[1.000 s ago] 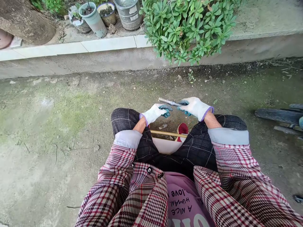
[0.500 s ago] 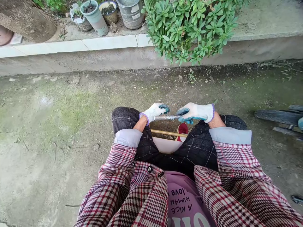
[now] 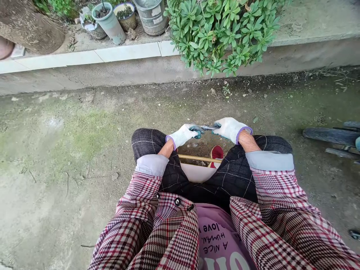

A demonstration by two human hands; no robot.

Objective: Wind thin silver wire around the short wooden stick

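I sit with my knees apart, both hands in white gloves with teal palms. My left hand (image 3: 184, 134) and my right hand (image 3: 230, 128) meet above the gap between my knees. Between them runs a short grey metal rod (image 3: 208, 128), gripped at each end by curled fingers. Only its middle shows; the ends are hidden inside the gloves. Below the hands lie a thin wooden stick (image 3: 197, 159), a red shoe (image 3: 216, 153) and the white rim of a seat (image 3: 198, 173).
Mossy concrete ground (image 3: 73, 150) spreads to the left. A raised kerb (image 3: 84, 58) carries several plant pots (image 3: 110, 22) and a metal bucket (image 3: 153, 15). A leafy green bush (image 3: 222, 33) hangs over it. Dark objects (image 3: 332, 138) lie at the right edge.
My right hand has closed in over the rod, hiding more of it, and both hands have risen a little. A second ago the rod stuck out leftward from my right hand alone.
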